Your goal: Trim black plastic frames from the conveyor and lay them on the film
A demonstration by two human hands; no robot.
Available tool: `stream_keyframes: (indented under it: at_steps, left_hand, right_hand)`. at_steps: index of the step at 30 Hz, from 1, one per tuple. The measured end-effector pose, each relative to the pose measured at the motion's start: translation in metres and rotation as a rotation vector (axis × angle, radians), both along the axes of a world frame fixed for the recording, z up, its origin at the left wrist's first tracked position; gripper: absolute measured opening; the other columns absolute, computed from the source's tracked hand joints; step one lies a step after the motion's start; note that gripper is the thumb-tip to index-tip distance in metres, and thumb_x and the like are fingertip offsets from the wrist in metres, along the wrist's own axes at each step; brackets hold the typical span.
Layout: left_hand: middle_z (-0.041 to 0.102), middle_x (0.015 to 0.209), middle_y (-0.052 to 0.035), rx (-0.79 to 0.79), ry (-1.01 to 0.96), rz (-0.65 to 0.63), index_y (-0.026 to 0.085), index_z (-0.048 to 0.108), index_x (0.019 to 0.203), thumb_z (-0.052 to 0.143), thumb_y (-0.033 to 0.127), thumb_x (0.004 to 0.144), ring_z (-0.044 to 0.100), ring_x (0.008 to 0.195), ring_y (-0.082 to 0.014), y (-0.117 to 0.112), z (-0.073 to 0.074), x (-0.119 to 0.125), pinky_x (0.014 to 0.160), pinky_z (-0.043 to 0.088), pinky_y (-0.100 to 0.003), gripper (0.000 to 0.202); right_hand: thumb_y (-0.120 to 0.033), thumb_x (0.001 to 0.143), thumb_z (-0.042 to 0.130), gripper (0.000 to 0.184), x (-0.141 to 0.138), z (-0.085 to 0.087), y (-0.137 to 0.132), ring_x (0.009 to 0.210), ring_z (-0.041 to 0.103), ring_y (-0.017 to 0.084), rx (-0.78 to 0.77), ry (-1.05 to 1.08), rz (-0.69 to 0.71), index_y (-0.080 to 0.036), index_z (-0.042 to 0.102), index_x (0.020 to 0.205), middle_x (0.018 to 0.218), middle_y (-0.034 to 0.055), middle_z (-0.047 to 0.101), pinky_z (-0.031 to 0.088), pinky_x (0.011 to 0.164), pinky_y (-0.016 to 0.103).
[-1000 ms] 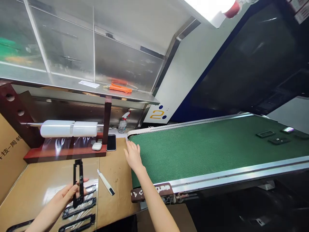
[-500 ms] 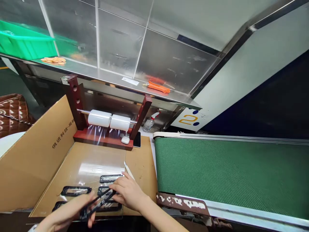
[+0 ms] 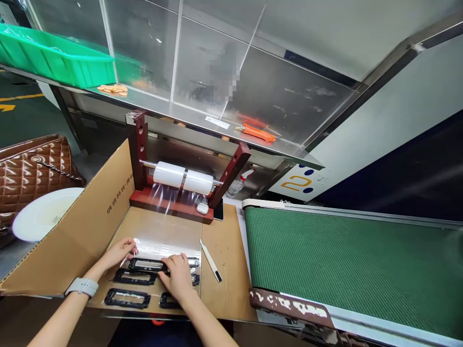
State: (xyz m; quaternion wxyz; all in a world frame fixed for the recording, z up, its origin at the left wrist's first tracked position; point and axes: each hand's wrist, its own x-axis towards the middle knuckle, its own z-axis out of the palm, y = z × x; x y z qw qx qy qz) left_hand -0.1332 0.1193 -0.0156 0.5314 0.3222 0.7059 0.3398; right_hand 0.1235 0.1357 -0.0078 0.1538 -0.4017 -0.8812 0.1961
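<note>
Clear plastic film (image 3: 164, 234) lies over the cardboard, drawn down from two rolls. My left hand (image 3: 123, 250) is closed at the film's left edge, fingertips pinched on it. My right hand (image 3: 180, 277) rests palm down with fingers apart, its thumb and index touching the right end of a black rectangular frame (image 3: 148, 264). Below lie another black frame (image 3: 135, 276) and a lower one (image 3: 127, 298). Further frames to the right, such as one (image 3: 168, 300), are partly hidden by my right hand. A white utility knife (image 3: 211, 260) lies right of the film.
A dark red stand (image 3: 171, 207) holds the film rolls (image 3: 183, 177), with a small white case (image 3: 202, 208) on its base. An upright cardboard panel (image 3: 87, 226) walls the left side. The green conveyor belt (image 3: 343, 260) runs at right. An orange tool (image 3: 258, 132) lies on the shelf.
The black frame that both hands held now lies at the top of the left column. My left hand has moved up to the film's edge; my right hand has left the knife's side. The view has shifted left.
</note>
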Motion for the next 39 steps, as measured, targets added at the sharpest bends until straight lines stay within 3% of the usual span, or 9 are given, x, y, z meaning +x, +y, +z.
stream_keyframes:
  at_steps: [4,16,22,27,31,33,36,39]
  left_hand:
    - [0.063,0.08,0.0004,-0.031,-0.039,-0.012,0.015,0.06,0.095,0.056,0.036,0.091,0.058,0.058,-0.0111,0.0,0.0,-0.002,0.054,0.05,-0.027,0.023]
    - [0.065,0.088,-0.0022,0.002,-0.121,0.042,0.015,0.061,0.101,0.058,0.037,0.09,0.062,0.068,-0.0142,-0.004,0.002,-0.003,0.063,0.054,-0.032,0.024]
    - [0.068,0.098,-0.0056,0.085,-0.196,0.163,0.016,0.057,0.113,0.056,0.038,0.091,0.066,0.077,-0.018,-0.005,0.01,-0.002,0.074,0.055,-0.039,0.031]
    - [0.063,0.117,-0.01,0.297,-0.237,0.33,0.018,0.047,0.128,0.052,0.041,0.092,0.066,0.094,-0.0226,-0.004,0.017,0.001,0.087,0.051,-0.046,0.044]
    - [0.059,0.124,-0.0111,0.442,-0.133,0.511,0.018,0.047,0.127,0.054,0.043,0.089,0.06,0.108,-0.0258,-0.008,0.014,0.004,0.095,0.046,-0.049,0.046]
    - [0.061,0.12,-0.0098,0.475,-0.073,0.57,0.02,0.049,0.123,0.056,0.047,0.086,0.06,0.109,-0.0264,-0.016,0.012,0.007,0.095,0.046,-0.047,0.047]
    - [0.064,0.111,-0.0064,0.482,-0.005,0.594,0.024,0.052,0.116,0.059,0.055,0.079,0.063,0.103,-0.026,-0.035,0.012,0.017,0.09,0.049,-0.041,0.048]
    - [0.065,0.108,-0.0059,0.491,0.054,0.557,0.023,0.055,0.114,0.057,0.055,0.082,0.065,0.096,-0.0243,-0.047,0.023,0.041,0.084,0.052,-0.041,0.045]
  right_hand:
    - [-0.037,0.082,0.069,0.033,-0.014,-0.005,-0.002,0.101,0.06,0.024,0.012,-0.022,0.0,-0.026,0.062,0.113,0.103,0.004,0.068,0.035,0.104,0.043]
    - [-0.034,0.083,0.068,0.03,-0.029,-0.007,0.006,0.097,0.058,0.024,0.07,-0.082,0.031,-0.024,0.063,0.111,0.096,0.0047,0.069,0.038,0.096,0.041]
    - [-0.032,0.08,0.071,0.034,-0.03,-0.014,0.006,0.095,0.059,0.025,0.091,-0.035,0.015,-0.023,0.06,0.112,0.098,0.0039,0.069,0.038,0.097,0.042]
    - [-0.03,0.076,0.073,0.036,-0.028,-0.009,0.004,0.093,0.06,0.025,0.1,0.061,-0.031,-0.02,0.058,0.107,0.099,0.0057,0.068,0.04,0.094,0.042]
    - [-0.022,0.087,0.056,0.025,-0.002,0.007,0.0,0.094,0.06,0.024,0.121,0.158,-0.091,-0.021,0.056,0.111,0.101,0.0062,0.067,0.041,0.09,0.04]
    - [-0.014,0.09,0.044,0.02,0.024,0.019,-0.003,0.09,0.06,0.021,0.127,0.196,-0.122,-0.021,0.058,0.103,0.094,0.0047,0.067,0.041,0.087,0.038]
    - [-0.012,0.094,0.034,0.027,0.073,0.04,-0.002,0.085,0.059,0.019,0.116,0.244,-0.162,-0.021,0.057,0.087,0.085,0.0029,0.066,0.041,0.082,0.034]
    - [-0.018,0.097,0.032,0.028,0.129,0.07,0.007,0.081,0.059,0.018,0.129,0.265,-0.235,-0.022,0.056,0.084,0.082,0.0025,0.064,0.04,0.078,0.031]
